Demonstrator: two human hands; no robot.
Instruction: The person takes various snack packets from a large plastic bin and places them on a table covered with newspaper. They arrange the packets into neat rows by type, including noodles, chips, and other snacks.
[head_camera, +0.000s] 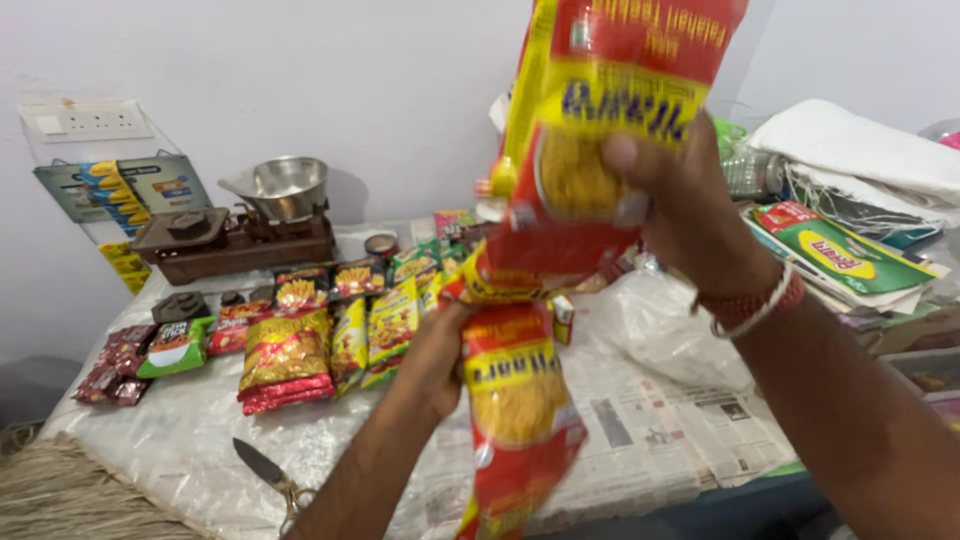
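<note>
Mid-separation: we grip the strip of snack packets (560, 230), right hand (690, 215) clamped at twelve o'clock, left hand (435, 355) at six; tearing likely needs firmer hold.

Strip of red-yellow snack packets (560, 200) hangs betw. both hands: right hand (690, 215) grips upper packet, left hand (435, 355) pinches the join just below; lower packet dangles under left grip. Left of left grip, on table: row of small red/yellow/green sachets (335, 320), green pouch (175, 345), dark red wrappers (115, 365). Right of right grip: flat green-red pack (840, 250). Far left, on wall: blue-yellow packets (110, 190).
</note>
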